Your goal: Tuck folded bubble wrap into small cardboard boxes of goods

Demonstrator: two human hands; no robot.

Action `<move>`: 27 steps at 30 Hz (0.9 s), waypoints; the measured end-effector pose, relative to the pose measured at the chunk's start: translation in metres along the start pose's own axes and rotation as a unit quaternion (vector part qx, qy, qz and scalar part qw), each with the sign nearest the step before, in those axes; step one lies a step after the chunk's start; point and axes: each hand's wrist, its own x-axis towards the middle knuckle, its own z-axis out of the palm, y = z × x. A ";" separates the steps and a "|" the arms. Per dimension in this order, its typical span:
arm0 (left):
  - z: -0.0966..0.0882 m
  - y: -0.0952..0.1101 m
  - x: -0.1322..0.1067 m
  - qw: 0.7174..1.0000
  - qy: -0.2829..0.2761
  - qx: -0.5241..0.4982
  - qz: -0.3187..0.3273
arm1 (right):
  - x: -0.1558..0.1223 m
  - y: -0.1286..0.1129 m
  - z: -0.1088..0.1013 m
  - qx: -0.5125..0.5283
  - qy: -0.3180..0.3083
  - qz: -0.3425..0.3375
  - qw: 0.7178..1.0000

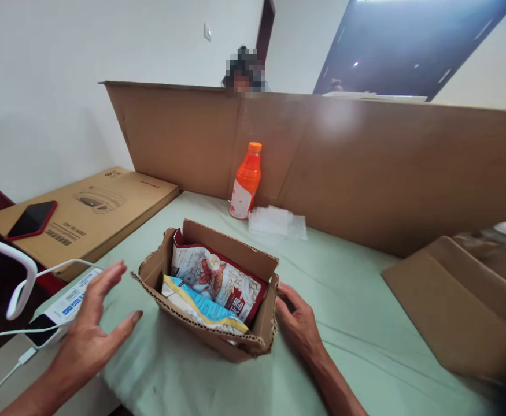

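A small open cardboard box (223, 232) with rough-cut edges sits on the green cloth in front of me. Two printed packets are inside it: a red and white one (218, 271) with food pictures, and a blue, yellow and white one (200, 300) in front. My right hand (298, 320) is at the box's right end, its fingers stretched along the wall; part of the fingers is hidden by the box. Left of the box, apart from it, my left hand (94, 329) is raised with fingers and thumb spread, holding nothing.
An orange bottle (247, 179) and clear plastic bags (274, 222) stand behind, before a tall cardboard panel (357, 167). Left lie a flat carton (105, 202) with a phone (32, 219), and a cabled white device (68, 300). An open carton (443, 306) is at right. A person is beyond the panel.
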 end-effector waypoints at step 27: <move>0.214 0.031 0.050 0.976 -0.158 -0.137 -0.060 | 0.097 0.025 -0.069 0.100 0.082 0.078 0.989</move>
